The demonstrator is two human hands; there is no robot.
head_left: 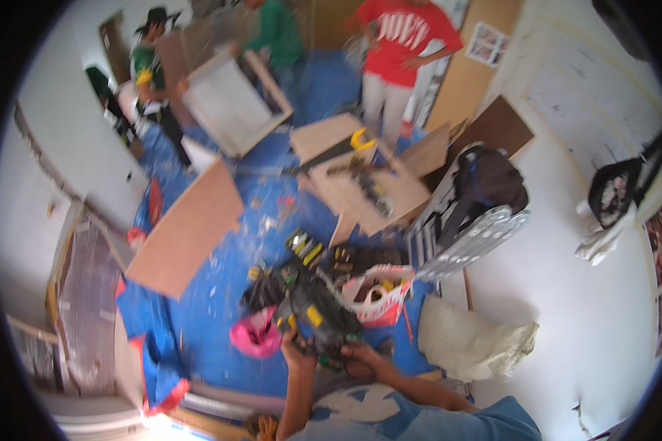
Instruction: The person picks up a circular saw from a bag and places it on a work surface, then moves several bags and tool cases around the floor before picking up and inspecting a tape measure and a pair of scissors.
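A black bag with yellow patches (318,312), soft and bulky, hangs in front of my body. My left hand (299,351) is closed on its near left edge. At the near right side my right hand (359,359) is closed on it too, its fingers partly hidden and blurred. Just left of the bag lies a bright pink plastic bag (256,335). A darker heap of black fabric (263,292) rests behind that. To the right stands a white and red carrier bag (390,283) with yellow things inside.
Plywood boards (187,228) lie on the blue floor sheet (198,323). A handsaw (331,153) rests on more boards. A folded ladder (478,239) with a dark backpack (489,184) leans by the right wall, near a pale sack (471,338). Three people stand beyond; two handle a cabinet frame (235,103).
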